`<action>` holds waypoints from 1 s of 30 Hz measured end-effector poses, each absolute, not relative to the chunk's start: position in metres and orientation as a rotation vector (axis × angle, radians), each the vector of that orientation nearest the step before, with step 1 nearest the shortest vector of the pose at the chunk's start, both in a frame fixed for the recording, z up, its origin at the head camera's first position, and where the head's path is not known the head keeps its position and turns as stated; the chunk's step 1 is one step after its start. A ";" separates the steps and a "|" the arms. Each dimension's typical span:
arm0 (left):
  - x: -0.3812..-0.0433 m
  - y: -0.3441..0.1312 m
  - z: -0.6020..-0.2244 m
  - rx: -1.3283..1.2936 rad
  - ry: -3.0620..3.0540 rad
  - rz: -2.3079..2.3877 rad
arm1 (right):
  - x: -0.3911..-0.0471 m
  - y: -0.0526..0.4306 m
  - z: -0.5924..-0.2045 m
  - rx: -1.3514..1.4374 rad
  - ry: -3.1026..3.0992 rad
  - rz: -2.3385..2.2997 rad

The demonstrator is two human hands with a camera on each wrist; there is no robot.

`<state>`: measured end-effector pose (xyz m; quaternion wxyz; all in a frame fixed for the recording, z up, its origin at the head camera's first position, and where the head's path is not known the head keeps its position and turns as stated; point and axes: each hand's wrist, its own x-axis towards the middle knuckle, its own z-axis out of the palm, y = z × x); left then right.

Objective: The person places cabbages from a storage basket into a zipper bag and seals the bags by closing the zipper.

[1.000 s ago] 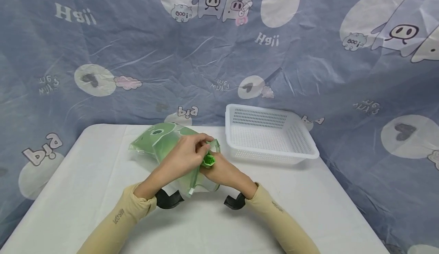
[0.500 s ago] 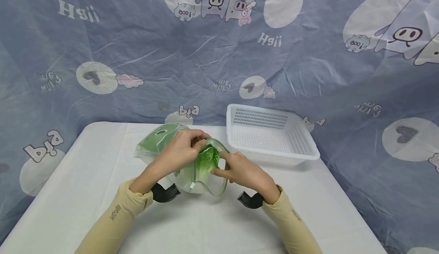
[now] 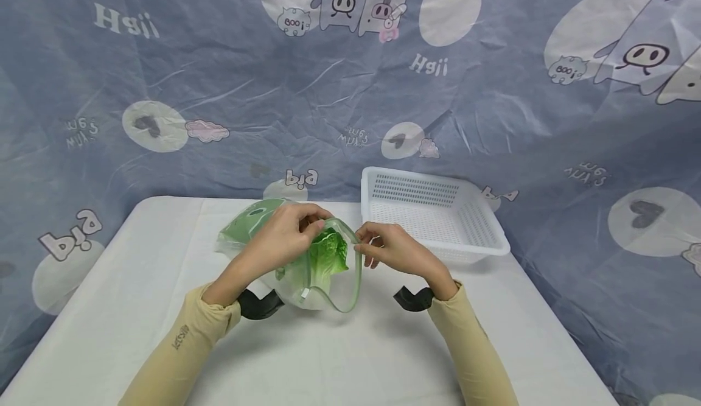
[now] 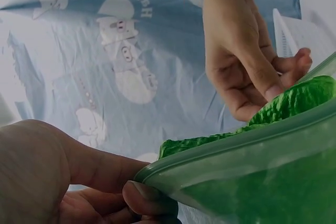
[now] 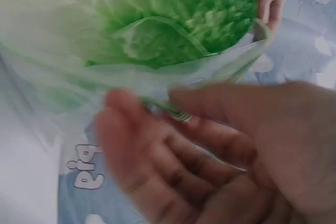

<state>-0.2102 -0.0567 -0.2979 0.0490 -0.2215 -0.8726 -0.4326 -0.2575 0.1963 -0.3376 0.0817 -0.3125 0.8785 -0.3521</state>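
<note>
A translucent green zip bag (image 3: pixel 290 284) lies tilted on the table with its mouth spread wide toward the right. Inside it sits a leafy green head of lettuce (image 3: pixel 327 252), its crinkled leaf tips at the mouth; the lower part is blurred by the film. My left hand (image 3: pixel 285 235) pinches the upper left corner of the rim between thumb and finger, as the left wrist view shows at the bag's edge (image 4: pixel 236 148). On the opposite side my right hand (image 3: pixel 397 249) pinches the rim with thumb and index finger, the other fingers loosely bent below.
Behind the right hand stands a white perforated plastic basket (image 3: pixel 432 211) with nothing in it. A rounded green printed part (image 3: pixel 254 220) of the bagged bundle lies behind the left hand. A white cloth covers the table (image 3: pixel 153 272), and a blue patterned sheet (image 3: pixel 306 89) hangs behind it.
My right hand has come out of the bag's mouth, moved right and taken the rim. The mouth has widened and the lettuce has come into view. My left hand stays at its corner.
</note>
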 end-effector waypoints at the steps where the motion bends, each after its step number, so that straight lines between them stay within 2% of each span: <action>1: -0.211 -0.057 -0.298 -0.679 -2.659 -1.320 | -0.260 0.196 -0.339 -0.917 2.576 -1.108; 14: -0.214 -0.069 -0.293 -0.597 -2.544 -1.413 | -0.263 0.187 -0.341 -0.638 2.359 -1.624; 22: -0.206 -0.074 -0.286 -0.500 -2.433 -1.369 | -0.259 0.184 -0.336 -0.425 2.033 -2.110; 30: -0.184 -0.074 -0.283 -0.763 -2.579 -1.148 | -0.247 0.186 -0.322 -0.364 1.837 -2.402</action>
